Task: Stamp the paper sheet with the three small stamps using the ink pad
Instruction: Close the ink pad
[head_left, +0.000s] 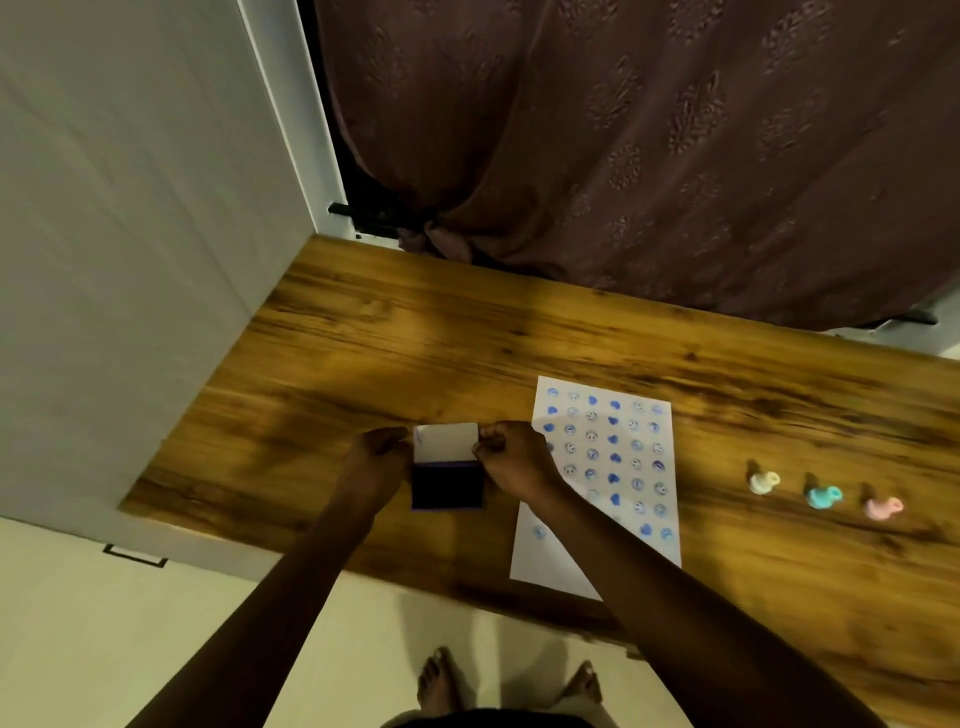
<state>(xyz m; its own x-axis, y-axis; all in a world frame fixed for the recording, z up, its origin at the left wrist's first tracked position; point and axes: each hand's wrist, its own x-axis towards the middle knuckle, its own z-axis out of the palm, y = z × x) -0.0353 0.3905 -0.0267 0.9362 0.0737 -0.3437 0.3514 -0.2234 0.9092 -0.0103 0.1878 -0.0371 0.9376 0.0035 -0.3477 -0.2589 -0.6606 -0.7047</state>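
lid (448, 441) of ink pad (448, 486) pinched at both side edges, left grip (378, 448) and right grip (506, 446) closed on it, near counter (363, 338) front edge, left of paper sheet (602, 467). probably closing: fold lid down square, keep base flat.

On the bench (363, 332): ink pad (448, 486) at the left, lid (448, 441) standing up behind it, left hand (376, 457) and right hand (511, 457) at the lid's two sides. Just right of the pad, paper sheet (602, 478), partly under the right arm. Well apart to the right, three small stamps (823, 496) in a row. Behind the bench, a curtain (649, 156); left of it, a wall (130, 234)
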